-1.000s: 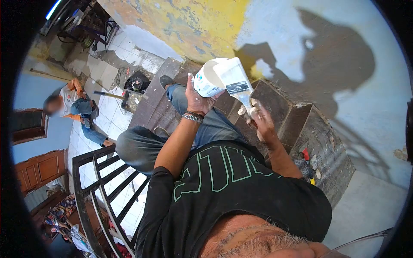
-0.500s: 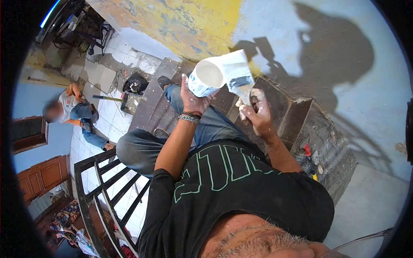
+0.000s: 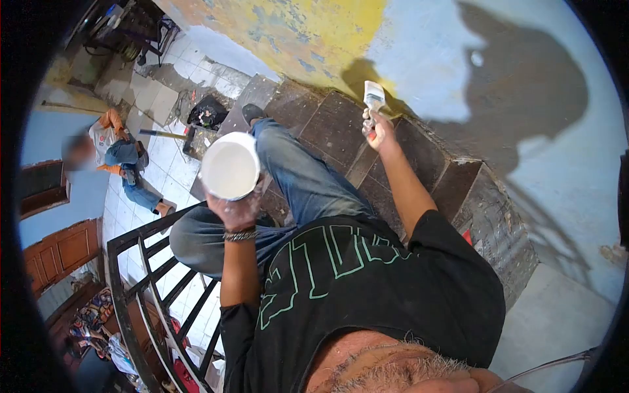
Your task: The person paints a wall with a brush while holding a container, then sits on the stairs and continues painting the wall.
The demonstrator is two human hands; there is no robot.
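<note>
My left hand (image 3: pixel 234 211) is wrapped round a white tub of paint (image 3: pixel 230 166) from below, its open top facing me. Pale paint shows inside it. In my right hand (image 3: pixel 380 133) is a paintbrush (image 3: pixel 374 97), gripped by the handle with the bristles pointing away from me. White paint coats the bristles, which overlap the lower part of the wall (image 3: pixel 419 59) in this view. That wall is part yellow and flaking, part pale blue.
I sit on dark tiled steps (image 3: pixel 334 124). A black metal railing (image 3: pixel 131 288) stands at my left. Beyond it a person (image 3: pixel 118 150) in orange sleeves sits on the white floor, near a long-handled dustpan (image 3: pixel 195 142) and a black bag (image 3: pixel 208 112). A red object (image 3: pixel 466 237) lies on the right step.
The tub has moved left and away from the brush. My right hand has reached forward, bringing the brush from beside the tub to the wall's lower edge.
</note>
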